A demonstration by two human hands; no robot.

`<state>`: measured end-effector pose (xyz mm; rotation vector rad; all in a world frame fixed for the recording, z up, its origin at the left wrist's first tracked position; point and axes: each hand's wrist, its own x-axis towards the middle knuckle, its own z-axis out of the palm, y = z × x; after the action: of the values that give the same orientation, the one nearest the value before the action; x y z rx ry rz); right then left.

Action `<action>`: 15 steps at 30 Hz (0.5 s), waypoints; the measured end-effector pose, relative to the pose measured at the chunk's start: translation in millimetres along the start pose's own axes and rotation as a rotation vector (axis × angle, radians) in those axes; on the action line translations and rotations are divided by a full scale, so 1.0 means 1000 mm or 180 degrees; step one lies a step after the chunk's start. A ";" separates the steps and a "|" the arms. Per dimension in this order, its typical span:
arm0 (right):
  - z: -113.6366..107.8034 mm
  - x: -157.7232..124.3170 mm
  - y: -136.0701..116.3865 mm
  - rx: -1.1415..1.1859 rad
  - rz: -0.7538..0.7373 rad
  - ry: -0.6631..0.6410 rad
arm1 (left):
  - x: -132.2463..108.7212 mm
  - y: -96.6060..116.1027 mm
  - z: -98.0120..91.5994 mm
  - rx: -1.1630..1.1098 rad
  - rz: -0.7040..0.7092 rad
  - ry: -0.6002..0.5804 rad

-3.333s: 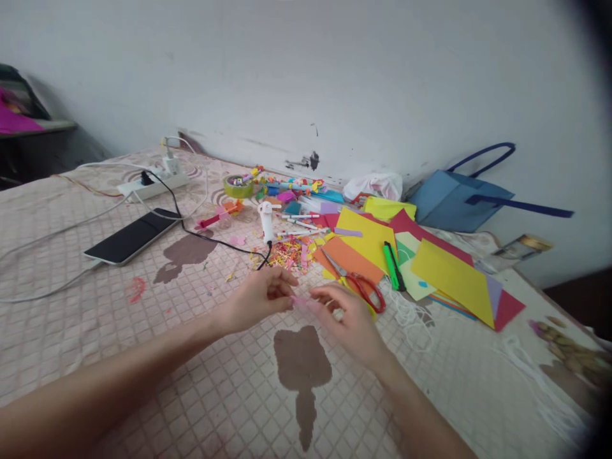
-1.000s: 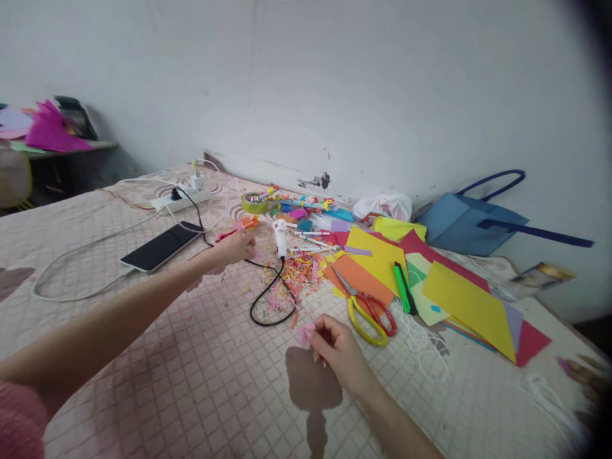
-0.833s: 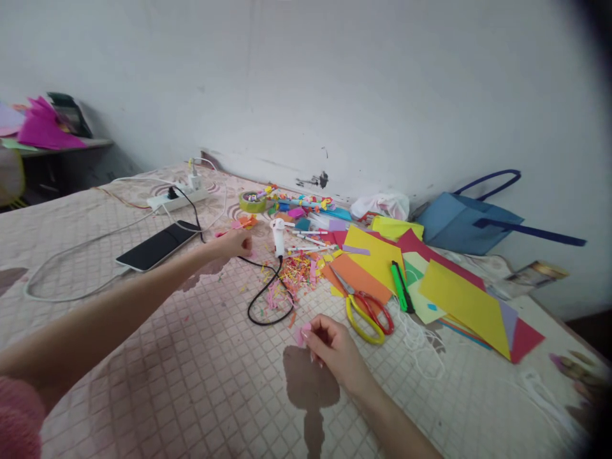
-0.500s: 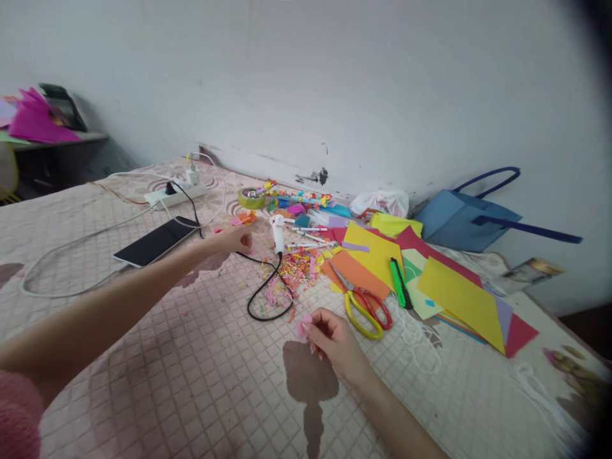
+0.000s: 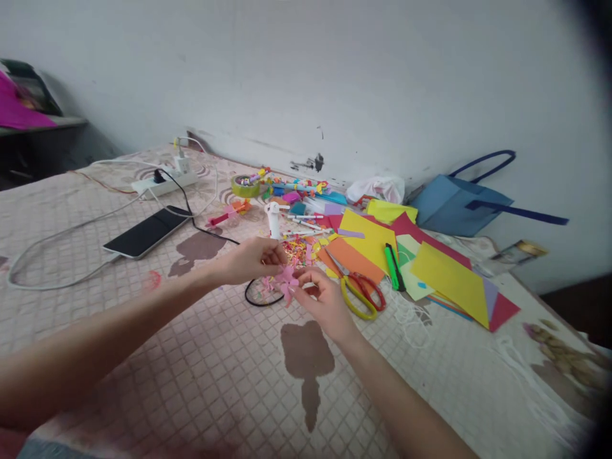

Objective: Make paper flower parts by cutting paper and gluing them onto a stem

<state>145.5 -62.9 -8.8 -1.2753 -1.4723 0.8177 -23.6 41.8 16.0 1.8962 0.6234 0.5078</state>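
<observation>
A small pink paper flower (image 5: 287, 280) is held up over the table between my two hands. My left hand (image 5: 253, 260) has its fingers curled closed at the flower's upper left side. From the right, my right hand (image 5: 327, 303) pinches the flower's edge between thumb and fingers. Just behind them a white glue gun (image 5: 272, 220) stands on the table, its black cord (image 5: 258, 303) looping under the hands. A heap of cut paper scraps (image 5: 299, 250) lies beside it, partly hidden by my hands.
Right of my hands lie scissors (image 5: 358, 296) with red and yellow handles, a green box cutter (image 5: 394, 268), white string (image 5: 411, 319) and coloured paper sheets (image 5: 449, 280). A phone (image 5: 148, 231) and power strip (image 5: 165, 184) are left. A blue bag (image 5: 459, 204) leans by the wall.
My left hand has come right and towards me, and my right hand has moved up to meet it. The pink paper is now between both hands. The view has shifted slightly.
</observation>
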 end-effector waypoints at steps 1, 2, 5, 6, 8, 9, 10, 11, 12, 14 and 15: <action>0.002 0.002 0.001 0.0028 0.0079 0.0043 | -0.002 0.003 0.006 -0.0133 0.0015 -0.0094; 0.004 0.004 0.003 0.0068 0.0179 0.0068 | -0.003 0.004 0.010 -0.0253 0.0031 -0.0181; 0.006 0.005 0.011 0.0263 0.0394 0.0108 | -0.005 0.003 0.021 -0.0417 0.0014 -0.0134; 0.006 0.004 0.014 0.0345 0.0413 0.0117 | -0.005 0.000 0.024 -0.0433 -0.0020 -0.0065; 0.006 0.002 0.019 0.0508 0.0424 0.0120 | -0.006 -0.005 0.029 -0.0530 -0.0083 0.0017; 0.007 0.001 0.021 0.0572 0.0435 0.0106 | -0.007 -0.008 0.031 -0.0621 -0.0104 0.0041; 0.007 0.001 0.023 0.0627 0.0458 0.0082 | -0.007 -0.011 0.032 -0.0715 -0.0124 0.0063; 0.008 0.000 0.024 0.0680 0.0491 0.0064 | -0.008 -0.014 0.034 -0.0796 -0.0152 0.0100; 0.009 0.000 0.025 0.0743 0.0534 0.0058 | -0.008 -0.017 0.034 -0.0856 -0.0198 0.0156; 0.010 -0.001 0.027 0.0914 0.0647 0.0057 | -0.009 -0.019 0.035 -0.0922 -0.0327 0.0221; 0.011 -0.001 0.027 0.0997 0.0706 0.0048 | -0.010 -0.020 0.034 -0.0941 -0.0386 0.0214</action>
<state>143.6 -56.5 -37.0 -1.2131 -1.1483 1.1338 -14.5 18.2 -15.8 1.5587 0.6640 0.5547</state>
